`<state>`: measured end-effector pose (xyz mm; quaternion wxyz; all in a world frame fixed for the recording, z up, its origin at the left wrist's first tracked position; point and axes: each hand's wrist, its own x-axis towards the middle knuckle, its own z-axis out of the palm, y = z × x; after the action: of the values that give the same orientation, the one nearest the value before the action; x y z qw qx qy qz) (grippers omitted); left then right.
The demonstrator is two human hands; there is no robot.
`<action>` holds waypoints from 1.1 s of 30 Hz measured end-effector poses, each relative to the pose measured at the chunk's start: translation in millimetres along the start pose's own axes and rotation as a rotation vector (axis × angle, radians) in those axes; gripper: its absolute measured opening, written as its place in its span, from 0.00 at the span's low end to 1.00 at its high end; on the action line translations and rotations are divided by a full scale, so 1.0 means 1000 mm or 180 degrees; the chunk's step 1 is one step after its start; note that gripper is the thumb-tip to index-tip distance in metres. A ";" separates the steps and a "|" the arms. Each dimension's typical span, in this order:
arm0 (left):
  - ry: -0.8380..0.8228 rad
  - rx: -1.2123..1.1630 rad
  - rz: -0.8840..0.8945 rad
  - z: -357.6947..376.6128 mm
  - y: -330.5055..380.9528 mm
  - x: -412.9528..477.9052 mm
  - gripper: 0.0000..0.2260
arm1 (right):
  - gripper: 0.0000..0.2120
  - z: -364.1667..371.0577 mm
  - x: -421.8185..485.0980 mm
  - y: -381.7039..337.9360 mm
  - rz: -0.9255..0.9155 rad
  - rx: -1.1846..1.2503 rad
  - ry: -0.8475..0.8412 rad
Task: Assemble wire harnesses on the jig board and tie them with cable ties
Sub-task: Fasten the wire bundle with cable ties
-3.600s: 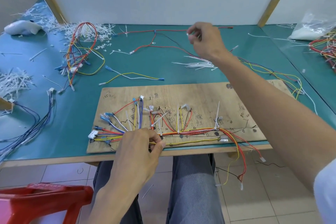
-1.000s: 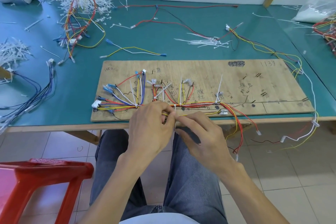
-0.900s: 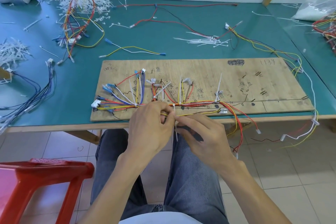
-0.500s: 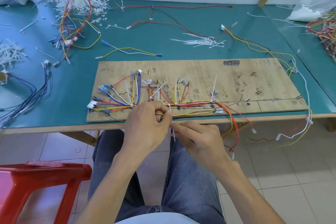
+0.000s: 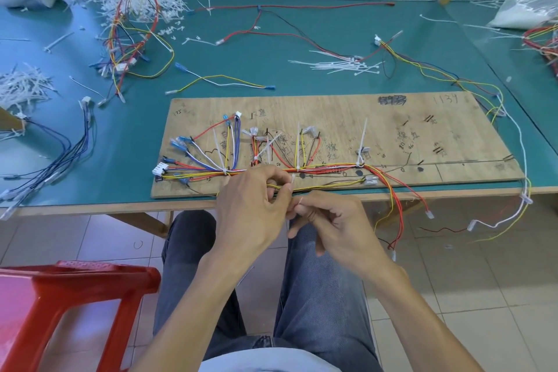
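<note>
Cable tie (image 5: 293, 180) mostly hides behind my left hand (image 5: 253, 211), which pinches the yellow wires (image 5: 326, 186) at the front edge of the jig board (image 5: 392, 130); my right hand (image 5: 335, 220) apparently pinches its tail. Spare ties (image 5: 338, 65) lie beyond.

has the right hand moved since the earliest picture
Yes. The right hand has come from beyond the jig board, near the loose cable ties, to the board's near edge, where it pinches a cable tie.
</note>
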<state>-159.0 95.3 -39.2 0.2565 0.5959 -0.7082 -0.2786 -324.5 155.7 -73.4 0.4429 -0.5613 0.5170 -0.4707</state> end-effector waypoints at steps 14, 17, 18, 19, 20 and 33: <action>0.0035 -0.0409 0.0222 0.000 -0.001 -0.004 0.04 | 0.12 -0.007 0.017 -0.030 0.1350 0.0743 0.0054; 0.0016 -0.0531 0.0197 0.000 -0.002 -0.004 0.04 | 0.12 -0.006 0.017 -0.031 0.1392 0.0648 0.0040; 0.0006 -0.0582 0.0187 0.000 -0.002 -0.003 0.04 | 0.11 -0.005 0.017 -0.031 0.1393 0.0633 0.0051; 0.0008 -0.0613 0.0193 0.000 -0.002 -0.003 0.04 | 0.11 -0.005 0.018 -0.030 0.1396 0.0626 0.0065; 0.0021 -0.0622 0.0209 0.000 -0.002 -0.003 0.04 | 0.12 -0.005 0.018 -0.030 0.1405 0.0626 0.0076; 0.0056 -0.0739 0.0270 0.001 -0.003 -0.006 0.05 | 0.13 -0.008 0.023 -0.029 0.1594 0.0841 0.0043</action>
<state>-156.6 100.5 -42.4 0.3414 0.5341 -0.6935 -0.3424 -326.7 135.1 -41.8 0.6112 -0.3503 0.5767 -0.4137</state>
